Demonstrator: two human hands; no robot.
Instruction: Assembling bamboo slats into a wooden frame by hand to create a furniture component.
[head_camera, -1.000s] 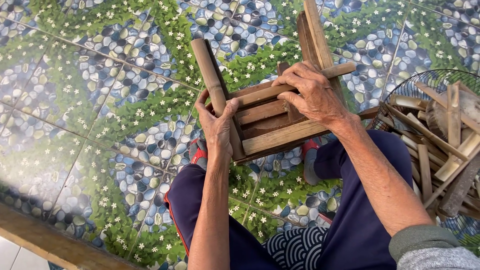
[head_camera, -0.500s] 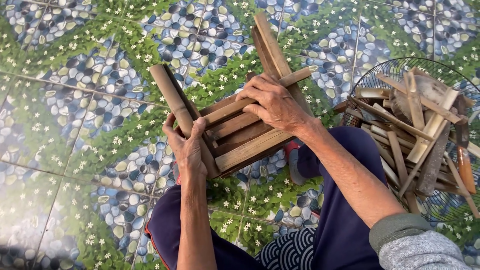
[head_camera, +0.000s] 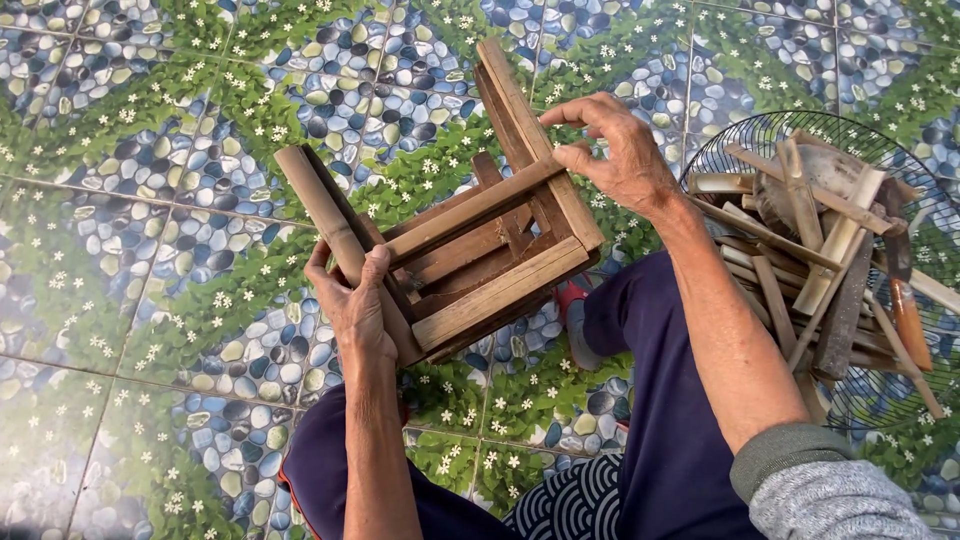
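Two hands are on the job, and from my remote seat I see them working a small wooden frame (head_camera: 480, 260) held above the lap. My left hand (head_camera: 355, 310) is clamped around the frame's near-left leg, fingers wrapped over the wood and thumb pressed on its side. My right hand (head_camera: 620, 150) hovers at the frame's far-right corner, fingers curled loosely with thumb and forefinger drawn close, just beside the upright slat; I cannot tell whether they actually pinch anything. The frame is tilted, its slats running diagonally, one leg poking toward the upper left and another toward the top of the view. Under it are my legs in dark blue trousers (head_camera: 680, 400), and a grey sleeve (head_camera: 830, 490) shows at the lower right. To the right sits a round wire basket (head_camera: 740, 140) piled with loose wooden sticks (head_camera: 800, 250). All of this rests on a tiled floor (head_camera: 150, 200) printed with pebbles, green leaves and small white flowers.
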